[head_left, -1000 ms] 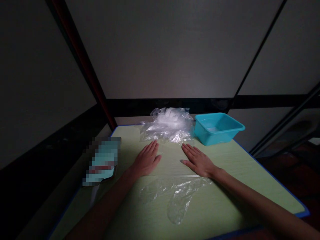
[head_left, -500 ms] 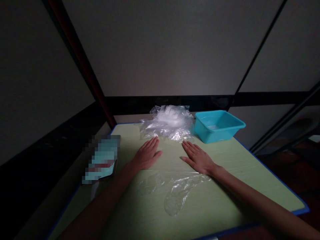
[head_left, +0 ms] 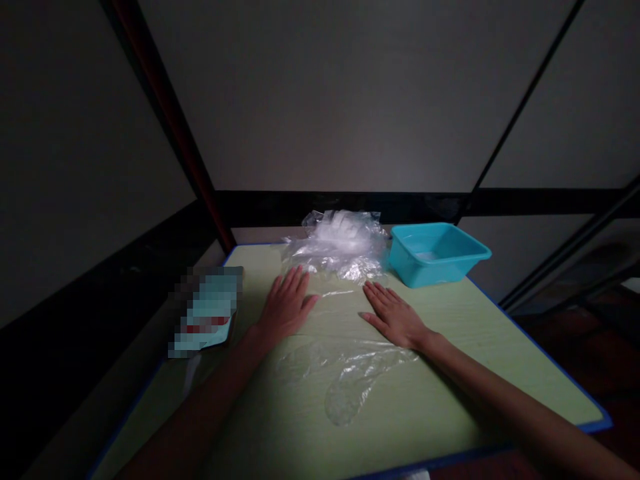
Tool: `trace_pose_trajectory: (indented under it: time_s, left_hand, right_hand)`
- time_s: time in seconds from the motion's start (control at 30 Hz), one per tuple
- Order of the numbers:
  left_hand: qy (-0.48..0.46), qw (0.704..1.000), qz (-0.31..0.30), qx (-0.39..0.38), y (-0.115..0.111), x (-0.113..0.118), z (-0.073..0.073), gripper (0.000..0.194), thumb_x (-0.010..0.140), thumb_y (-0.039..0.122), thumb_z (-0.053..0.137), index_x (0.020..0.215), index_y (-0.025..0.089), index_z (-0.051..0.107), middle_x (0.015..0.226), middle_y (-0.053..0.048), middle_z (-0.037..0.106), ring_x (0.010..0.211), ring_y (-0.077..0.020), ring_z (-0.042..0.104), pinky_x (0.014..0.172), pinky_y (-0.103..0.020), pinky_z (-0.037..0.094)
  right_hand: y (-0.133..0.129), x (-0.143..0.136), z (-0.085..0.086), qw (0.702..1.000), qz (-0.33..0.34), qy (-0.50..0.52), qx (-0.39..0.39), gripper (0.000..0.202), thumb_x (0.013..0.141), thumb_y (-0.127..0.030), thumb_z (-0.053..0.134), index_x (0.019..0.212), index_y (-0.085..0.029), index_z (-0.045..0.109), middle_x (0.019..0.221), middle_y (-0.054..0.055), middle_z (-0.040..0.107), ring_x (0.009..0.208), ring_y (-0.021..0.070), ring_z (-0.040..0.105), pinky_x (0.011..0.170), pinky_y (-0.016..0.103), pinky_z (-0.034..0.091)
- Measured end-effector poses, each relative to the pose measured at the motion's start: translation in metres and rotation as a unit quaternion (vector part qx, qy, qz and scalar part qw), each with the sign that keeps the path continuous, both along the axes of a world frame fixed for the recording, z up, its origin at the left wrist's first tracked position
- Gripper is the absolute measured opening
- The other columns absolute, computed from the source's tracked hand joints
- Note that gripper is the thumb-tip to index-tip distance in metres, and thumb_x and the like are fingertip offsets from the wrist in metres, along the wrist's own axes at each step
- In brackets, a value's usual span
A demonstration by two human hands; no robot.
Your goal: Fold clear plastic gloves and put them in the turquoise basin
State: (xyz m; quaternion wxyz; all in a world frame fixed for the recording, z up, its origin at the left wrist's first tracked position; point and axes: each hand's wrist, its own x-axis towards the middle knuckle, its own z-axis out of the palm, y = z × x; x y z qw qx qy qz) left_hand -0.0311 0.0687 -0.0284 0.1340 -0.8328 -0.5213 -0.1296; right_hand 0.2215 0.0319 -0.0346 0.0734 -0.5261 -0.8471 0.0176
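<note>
Plastic [head_left: 353, 370] lies under left hand [head_left: 285, 303] and right hand [head_left: 397, 317], both outstretched flat, gripping nothing. Smoothing seems underway; the next move calls for even pressure.

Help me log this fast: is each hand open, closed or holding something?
Left hand: open, palm down, holding nothing.
Right hand: open, palm down, holding nothing.

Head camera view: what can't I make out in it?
All in the head view:
1. Whether the clear plastic runs under the left hand and right hand: the hands cover those spots.
2. Pale-green item: surface blurred into blocks.
3. Blue tub: near wall hides part of its floor.
4. Left forearm: cut off by the bottom edge.
</note>
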Motion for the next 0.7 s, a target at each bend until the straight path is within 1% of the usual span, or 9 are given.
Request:
trace_pose_trajectory:
  time_s: [0.1,0.17,0.23,0.3,0.37,0.43,0.57,0.7]
  left_hand:
    - [-0.013,1.000,0.021,-0.005,-0.023,0.016,0.007,0.050,0.086,0.034,0.032,0.125,0.003,0.035,0.134,-0.020,0.034,0.127,-0.0264,0.025,0.102,-0.042,0.022]
    - [-0.027,1.000,0.010,-0.012,-0.044,0.032,0.009,0.054,0.086,0.037,0.031,0.126,0.001,0.032,0.135,-0.020,0.031,0.127,-0.0266,0.024,0.102,-0.041,0.023]
    - [-0.035,0.999,-0.014,-0.024,-0.065,0.048,0.006,0.058,0.085,0.040,0.031,0.127,0.000,0.030,0.136,-0.020,0.030,0.128,-0.0264,0.023,0.103,-0.040,0.024]
    - [-0.034,0.998,-0.035,-0.044,-0.082,0.057,0.000,0.063,0.084,0.045,0.032,0.128,0.000,0.030,0.136,-0.020,0.030,0.128,-0.0266,0.022,0.103,-0.039,0.024]
    - [-0.031,0.997,-0.032,-0.064,-0.091,0.057,-0.005,0.065,0.083,0.047,0.033,0.128,0.000,0.031,0.136,-0.020,0.030,0.127,-0.0271,0.024,0.102,-0.040,0.025]
    - [-0.027,0.996,-0.034,-0.077,-0.094,0.051,-0.008,0.064,0.083,0.048,0.034,0.128,0.003,0.032,0.136,-0.018,0.030,0.127,-0.0270,0.024,0.102,-0.040,0.025]
    - [-0.016,0.994,-0.048,-0.093,-0.097,0.038,-0.005,0.062,0.082,0.051,0.037,0.130,0.013,0.033,0.139,-0.012,0.028,0.128,-0.0261,0.022,0.102,-0.042,0.023]
    - [-0.014,0.993,-0.048,-0.109,-0.100,0.034,-0.001,0.073,0.074,0.060,0.043,0.131,0.016,0.032,0.140,-0.011,0.025,0.129,-0.0270,0.020,0.102,-0.043,0.021]
  right_hand:
    - [0.000,0.000,0.000,1.000,-0.003,-0.002,-0.004,0.070,0.086,-0.057,0.015,0.136,-0.008,0.020,0.141,0.009,0.019,0.130,0.0219,0.014,0.104,0.039,0.019]
    - [0.000,0.000,0.000,1.000,-0.003,-0.002,-0.003,0.070,0.086,-0.057,0.015,0.136,-0.009,0.020,0.141,0.009,0.019,0.130,0.0220,0.014,0.104,0.039,0.019]
    - [0.001,0.000,0.000,1.000,-0.002,-0.003,0.000,0.070,0.086,-0.057,0.015,0.136,-0.009,0.021,0.141,0.009,0.019,0.129,0.0220,0.014,0.104,0.039,0.019]
    - [0.001,0.000,0.000,1.000,-0.003,-0.006,0.001,0.070,0.086,-0.057,0.015,0.136,-0.008,0.021,0.141,0.009,0.020,0.129,0.0221,0.015,0.104,0.039,0.019]
    - [0.001,0.001,-0.001,1.000,-0.003,-0.008,0.002,0.070,0.086,-0.057,0.015,0.136,-0.008,0.021,0.141,0.009,0.020,0.129,0.0223,0.015,0.104,0.039,0.019]
    - [0.002,0.001,-0.001,1.000,0.000,-0.010,0.004,0.070,0.086,-0.057,0.015,0.135,-0.007,0.021,0.141,0.009,0.019,0.129,0.0225,0.015,0.104,0.039,0.020]
    - [0.002,0.002,-0.003,1.000,0.000,-0.007,0.009,0.070,0.086,-0.057,0.015,0.135,-0.008,0.022,0.140,0.009,0.020,0.129,0.0224,0.016,0.104,0.039,0.020]
    - [0.002,0.002,-0.003,1.000,0.001,-0.004,0.010,0.069,0.086,-0.057,0.016,0.136,-0.009,0.022,0.141,0.009,0.020,0.129,0.0220,0.016,0.103,0.039,0.020]
